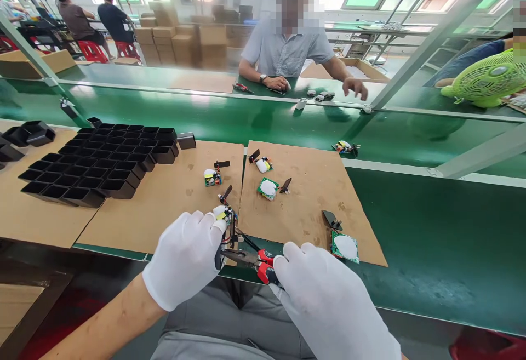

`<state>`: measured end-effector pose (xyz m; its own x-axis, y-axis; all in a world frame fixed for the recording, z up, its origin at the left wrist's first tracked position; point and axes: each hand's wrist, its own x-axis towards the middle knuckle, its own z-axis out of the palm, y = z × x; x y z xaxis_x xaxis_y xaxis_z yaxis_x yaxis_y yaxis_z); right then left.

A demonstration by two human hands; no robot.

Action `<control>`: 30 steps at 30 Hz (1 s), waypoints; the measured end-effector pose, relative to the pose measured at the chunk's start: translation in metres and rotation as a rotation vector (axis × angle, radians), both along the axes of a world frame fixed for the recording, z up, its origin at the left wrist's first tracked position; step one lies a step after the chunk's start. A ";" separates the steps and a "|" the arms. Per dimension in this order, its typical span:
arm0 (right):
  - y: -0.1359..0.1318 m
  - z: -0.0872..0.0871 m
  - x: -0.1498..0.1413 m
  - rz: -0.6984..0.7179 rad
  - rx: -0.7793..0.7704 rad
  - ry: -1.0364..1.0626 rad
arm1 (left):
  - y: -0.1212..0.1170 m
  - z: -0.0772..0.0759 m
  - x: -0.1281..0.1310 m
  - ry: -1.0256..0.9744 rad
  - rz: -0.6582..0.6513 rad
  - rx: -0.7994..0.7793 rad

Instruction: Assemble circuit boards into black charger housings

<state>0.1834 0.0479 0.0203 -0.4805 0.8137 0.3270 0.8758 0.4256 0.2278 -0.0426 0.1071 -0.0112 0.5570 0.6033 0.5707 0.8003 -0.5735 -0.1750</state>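
- Head view: the left hand (187, 253), gloved in white, pinches a small circuit assembly (224, 215) between thumb and fingers, near the front edge of the bench.
- The right hand (318, 278), also gloved, is closed about the red handles of the pliers (263, 266).
- Principal relation: the pliers lie crosswise between the hands, long axis running left to right, handles slightly nearer the body. Their nose points left and reaches the lower, dark end of the held assembly; whether the jaws grip a part cannot be told.
- The held assembly lies to the left of the right hand and slightly farther from the body; the left hand is the nearer, touching it.
- Beyond the hands, circuit boards with attached black pieces (269, 188) rest apart on cardboard (298, 212); another board (345, 246) lies beyond the right hand's fingers.
- To the left, open black housings (123, 180) stand in close rows.
- Across the bench (431, 228) sits a co-worker (287, 56) in a light shirt.
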 end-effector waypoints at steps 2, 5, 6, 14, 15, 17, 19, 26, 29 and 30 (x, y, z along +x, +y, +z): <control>-0.002 -0.006 0.002 0.004 0.021 -0.016 | 0.000 -0.002 0.000 0.014 -0.002 -0.024; -0.004 -0.010 0.003 -0.013 0.032 -0.045 | 0.000 -0.005 0.002 0.032 0.007 -0.039; -0.005 -0.011 0.003 -0.019 0.034 -0.056 | 0.001 -0.006 0.002 0.037 0.007 -0.041; 0.001 -0.006 0.001 0.014 0.050 -0.027 | 0.000 -0.007 0.001 0.036 -0.009 -0.063; 0.003 -0.005 0.000 0.011 0.038 -0.021 | 0.000 -0.008 0.001 0.032 -0.004 -0.061; 0.007 -0.005 -0.002 0.003 0.016 0.009 | 0.000 -0.008 0.000 0.026 0.004 -0.055; 0.008 -0.006 -0.004 -0.009 0.009 0.067 | 0.001 -0.007 -0.001 0.021 0.012 -0.049; 0.002 -0.006 0.000 0.004 -0.134 0.068 | 0.001 -0.008 -0.002 0.055 0.007 -0.083; 0.001 -0.005 0.001 -0.006 -0.102 0.073 | -0.001 -0.009 -0.001 0.063 0.000 -0.095; 0.001 -0.005 0.002 -0.012 -0.101 0.087 | -0.001 -0.009 -0.001 0.062 -0.002 -0.097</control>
